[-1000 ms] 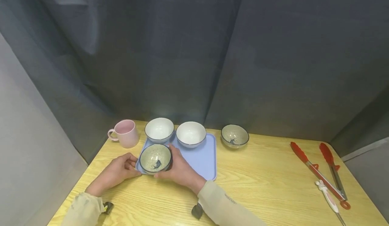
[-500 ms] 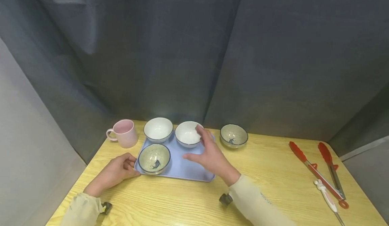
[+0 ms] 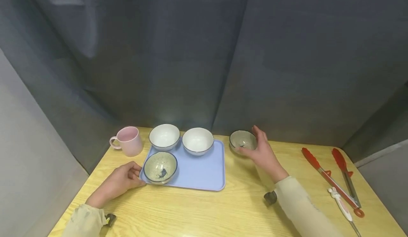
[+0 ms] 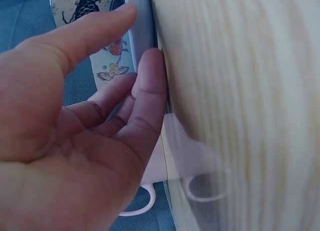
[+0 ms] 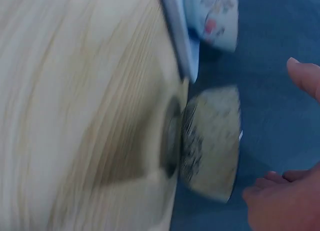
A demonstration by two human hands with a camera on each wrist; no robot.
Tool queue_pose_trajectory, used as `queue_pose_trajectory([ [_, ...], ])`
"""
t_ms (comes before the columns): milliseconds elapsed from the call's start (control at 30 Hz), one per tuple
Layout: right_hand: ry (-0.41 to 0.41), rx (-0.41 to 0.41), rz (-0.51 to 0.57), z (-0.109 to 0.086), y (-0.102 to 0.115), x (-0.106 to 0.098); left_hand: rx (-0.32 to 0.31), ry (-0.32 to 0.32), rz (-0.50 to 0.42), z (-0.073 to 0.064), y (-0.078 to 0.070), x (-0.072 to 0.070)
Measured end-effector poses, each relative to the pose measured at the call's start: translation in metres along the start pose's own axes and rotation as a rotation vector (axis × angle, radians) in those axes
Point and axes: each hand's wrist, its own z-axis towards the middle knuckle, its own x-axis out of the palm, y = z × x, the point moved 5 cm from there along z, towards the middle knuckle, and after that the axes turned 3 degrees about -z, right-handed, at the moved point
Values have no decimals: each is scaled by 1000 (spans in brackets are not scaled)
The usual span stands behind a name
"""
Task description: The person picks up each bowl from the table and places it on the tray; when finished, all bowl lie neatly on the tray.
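My left hand (image 3: pixel 119 180) stays at the front left corner of the blue tray (image 3: pixel 200 175), its thumb and curled fingers holding the edge. In the left wrist view, the left hand (image 4: pixel 90 116) meets the tray's rim (image 4: pixel 142 26). A speckled beige bowl with a dark fish design (image 3: pixel 159 164) sits on the tray's front left part. Behind it stand two white bowls, left (image 3: pixel 164 136) and right (image 3: pixel 197 139). My right hand (image 3: pixel 262 155) spreads its thumb and fingers about the second beige bowl (image 3: pixel 240 137). The right wrist view shows a gap between the right hand (image 5: pixel 287 198) and that bowl (image 5: pixel 212 143).
A pink mug (image 3: pixel 130 143) stands left of the tray. Two red-tipped tongs, one left (image 3: pixel 331 180) and one right (image 3: pixel 347 178), lie at the table's right, beside a utensil with a white rabbit-shaped handle (image 3: pixel 341 205). A dark curtain (image 3: pixel 191 52) hangs behind.
My right hand has let go of the front left bowl, passed over the tray and reached the beige bowl on the right. The left hand has kept its place at the tray.
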Motion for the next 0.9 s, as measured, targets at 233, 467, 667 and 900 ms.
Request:
queue_pose_trajectory([
  [233,105,120,51,10,-26,-5,-5,-5,1,-1,1,0],
  [467,172,190,124,11,-36,3,8,3,-3,-1,-1,-1],
  [667,186,226,160,11,-40,10,-16,1,3,0,0,0],
  [900,195,237,182,11,-41,13,-7,4,1,-1,0,0],
])
